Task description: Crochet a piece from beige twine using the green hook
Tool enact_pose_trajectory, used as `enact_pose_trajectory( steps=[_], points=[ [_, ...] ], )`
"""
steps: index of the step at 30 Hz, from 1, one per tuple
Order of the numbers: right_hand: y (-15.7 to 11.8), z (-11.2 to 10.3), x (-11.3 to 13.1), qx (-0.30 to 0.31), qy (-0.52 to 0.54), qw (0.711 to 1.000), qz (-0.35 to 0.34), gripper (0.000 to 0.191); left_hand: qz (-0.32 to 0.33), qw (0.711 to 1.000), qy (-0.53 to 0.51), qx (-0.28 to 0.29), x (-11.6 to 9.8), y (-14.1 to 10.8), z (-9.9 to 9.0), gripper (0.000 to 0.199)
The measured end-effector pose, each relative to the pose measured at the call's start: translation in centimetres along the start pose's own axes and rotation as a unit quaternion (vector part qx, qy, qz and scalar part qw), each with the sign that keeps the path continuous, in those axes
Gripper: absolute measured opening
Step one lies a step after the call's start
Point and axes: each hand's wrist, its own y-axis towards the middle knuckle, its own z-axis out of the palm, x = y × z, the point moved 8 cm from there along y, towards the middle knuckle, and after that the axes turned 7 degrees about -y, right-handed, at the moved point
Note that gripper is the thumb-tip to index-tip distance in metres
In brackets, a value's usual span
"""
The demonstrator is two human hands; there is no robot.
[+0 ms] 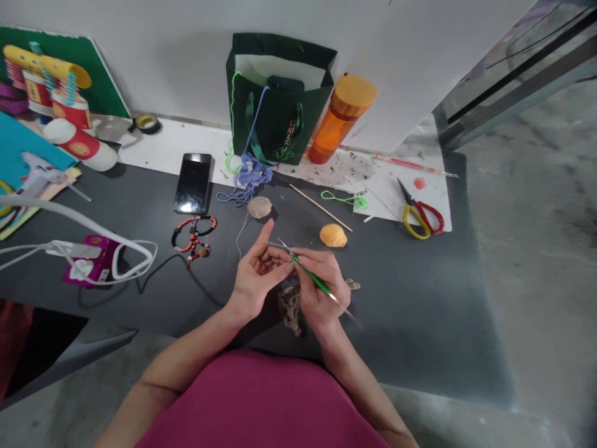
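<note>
My right hand (324, 283) grips a crochet hook (319, 283) with a green handle like a pen, its metal tip pointing up and left. My left hand (259, 274) is raised just beside it, index finger stretched up and thumb and other fingers closed on thin yarn (275, 244), a strand running from the index finger toward the hook tip. Below the hands is a brown and beige openwork piece (290, 305); whether the fingers hold it is hidden. Just beyond the left hand sits a beige yarn ball (259, 207) with a loose tail.
Scissors (417, 214), an orange yarn ball (333, 235) and a thin wooden stick (321, 208) lie to the right. Behind stand a green paper bag (275, 118) and an orange bottle (338, 121). Leftward are a phone (193, 183), beaded bracelets (192, 235) and white cables (125, 233).
</note>
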Motion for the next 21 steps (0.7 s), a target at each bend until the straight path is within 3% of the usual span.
enact_pose_trajectory(
  steps=[3, 8, 12, 15, 21],
  points=[
    [-0.3, 0.0, -0.1, -0.03, 0.033, 0.999, 0.003, 0.023, -0.027, 0.999, -0.023, 0.006, 0.4, 0.0, 0.1, 0.086],
    [0.2, 1.2, -1.8, -0.025, 0.247, 0.958, 0.142, 0.011, -0.097, 0.994, -0.05, 0.022, 0.6, -0.1, 0.4, 0.082],
    [0.8, 1.1, -1.8, -0.007, 0.262, 0.95, 0.168, 0.015, -0.133, 0.987, -0.078, 0.037, 0.4, -0.1, 0.6, 0.08],
    [1.2, 0.6, -1.6, 0.013, 0.22, 0.965, 0.142, 0.017, -0.156, 0.983, -0.084, 0.039, 0.4, -0.1, 0.6, 0.076],
    [1.7, -0.8, 0.6, 0.064, 0.081, 0.993, -0.056, 0.002, -0.124, 0.991, -0.055, 0.012, -0.3, 0.1, 0.3, 0.081]
  ],
)
